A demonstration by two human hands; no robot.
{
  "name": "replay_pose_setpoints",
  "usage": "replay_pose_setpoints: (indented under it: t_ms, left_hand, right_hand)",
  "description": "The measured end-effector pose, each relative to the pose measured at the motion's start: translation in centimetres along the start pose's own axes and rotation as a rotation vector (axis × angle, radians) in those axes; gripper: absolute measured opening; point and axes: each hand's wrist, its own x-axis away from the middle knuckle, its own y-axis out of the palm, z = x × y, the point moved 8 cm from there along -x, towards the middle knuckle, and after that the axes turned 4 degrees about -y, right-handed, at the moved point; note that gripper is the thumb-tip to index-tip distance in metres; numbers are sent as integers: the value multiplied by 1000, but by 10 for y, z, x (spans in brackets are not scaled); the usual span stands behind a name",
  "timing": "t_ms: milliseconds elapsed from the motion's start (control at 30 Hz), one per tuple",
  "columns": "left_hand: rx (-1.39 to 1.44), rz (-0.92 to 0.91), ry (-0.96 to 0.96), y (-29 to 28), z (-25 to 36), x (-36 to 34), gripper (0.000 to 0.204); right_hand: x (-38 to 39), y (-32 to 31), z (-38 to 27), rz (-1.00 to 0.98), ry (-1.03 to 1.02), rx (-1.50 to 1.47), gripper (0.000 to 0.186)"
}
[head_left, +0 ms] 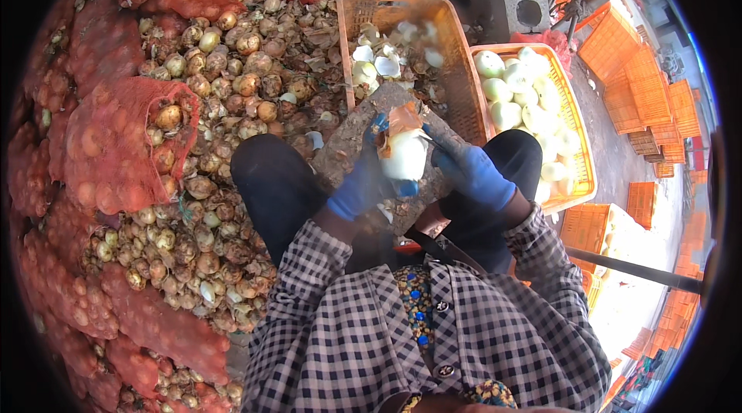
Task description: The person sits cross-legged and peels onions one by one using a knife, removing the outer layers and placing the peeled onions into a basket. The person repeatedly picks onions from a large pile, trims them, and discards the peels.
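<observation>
A half-peeled onion (406, 156), white below with brown skin loose at its top, is in front of me over a worn board (336, 151) between my knees. My left hand (357, 183), in a blue glove, wraps round the onion from the left. On the right, my right hand (483, 179), gloved the same, is closed on a dark grey, blade-like tool that looks like a knife (448, 141), its tip beside the onion's top. The tool's handle is hidden in the glove.
Unpeeled onions (201, 84) heap on the left among red mesh sacks (116, 146). Ahead stands an orange crate (464, 34) with skins and onion pieces. Right of it, a second crate (591, 173) holds peeled white onions. Concrete blocks (518, 11) and stacked orange crates (641, 73) lie beyond.
</observation>
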Motion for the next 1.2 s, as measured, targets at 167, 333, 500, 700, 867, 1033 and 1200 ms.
replay_pose_setpoints:
  t_ms: [167,333,500,700,867,1033,1200]
  left_hand:
    - [376,155,-578,-15,-108,36,71]
    - [97,112,-467,17,-37,22,78]
    - [622,112,-518,14,-88,7,62]
    - [511,85,-443,-20,-125,5,74]
    - [153,71,-316,-15,-98,-5,76]
    - [139,143,-259,-32,-51,10,65]
    - [160,-10,-264,-9,-21,1,66]
  right_hand:
    - [-3,13,-13,-80,52,7,73]
    - [-20,-22,-10,-74,25,-134,63]
    - [-35,3,53,-17,207,-26,50]
    - [-3,-21,2,-258,66,-15,41]
    - [12,0,22,-286,21,74,38]
    - [20,13,-3,-290,39,176,37]
    - [17,0,-24,-249,-101,107,31]
